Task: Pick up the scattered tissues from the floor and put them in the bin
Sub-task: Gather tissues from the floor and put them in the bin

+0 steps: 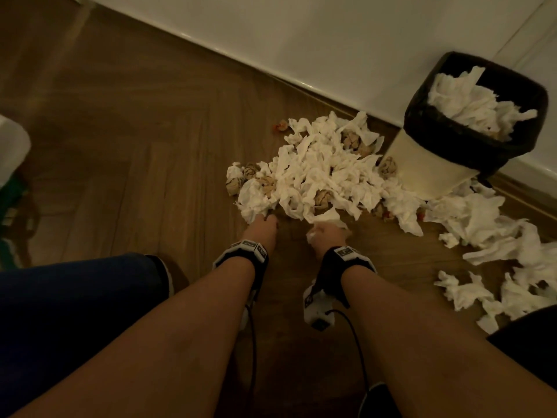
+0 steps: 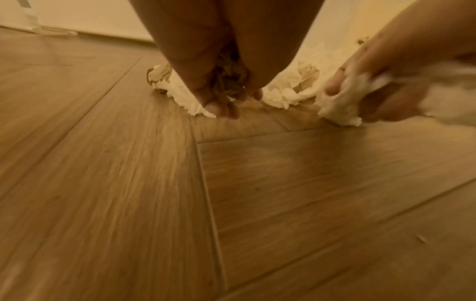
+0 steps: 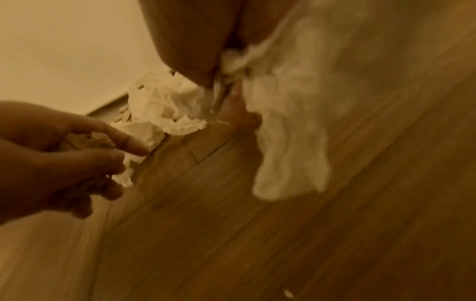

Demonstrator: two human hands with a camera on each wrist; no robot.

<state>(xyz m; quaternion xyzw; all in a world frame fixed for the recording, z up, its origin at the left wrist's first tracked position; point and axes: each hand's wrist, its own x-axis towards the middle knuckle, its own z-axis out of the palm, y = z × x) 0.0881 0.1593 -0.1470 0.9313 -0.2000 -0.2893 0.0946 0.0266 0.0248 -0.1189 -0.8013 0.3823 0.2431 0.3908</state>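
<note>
A heap of white tissues [image 1: 316,170], with brown crumpled paper balls mixed in, lies on the wooden floor in front of the bin [image 1: 422,167]. The bin is cream with a black liner and holds tissues. My left hand [image 1: 266,220] is at the heap's near left edge. In the left wrist view its fingers [image 2: 206,95] curl round a brown crumpled wad [image 2: 226,85]. My right hand [image 1: 327,233] is at the near middle edge and grips a white tissue [image 3: 288,142], which hangs blurred from its fingers.
More white tissues [image 1: 488,236] trail over the floor to the right of the bin and toward my right knee [image 1: 530,342]. A white wall with a skirting board [image 1: 271,70] runs behind. My left knee in blue [image 1: 75,297] and a white object [image 1: 12,146] are at the left.
</note>
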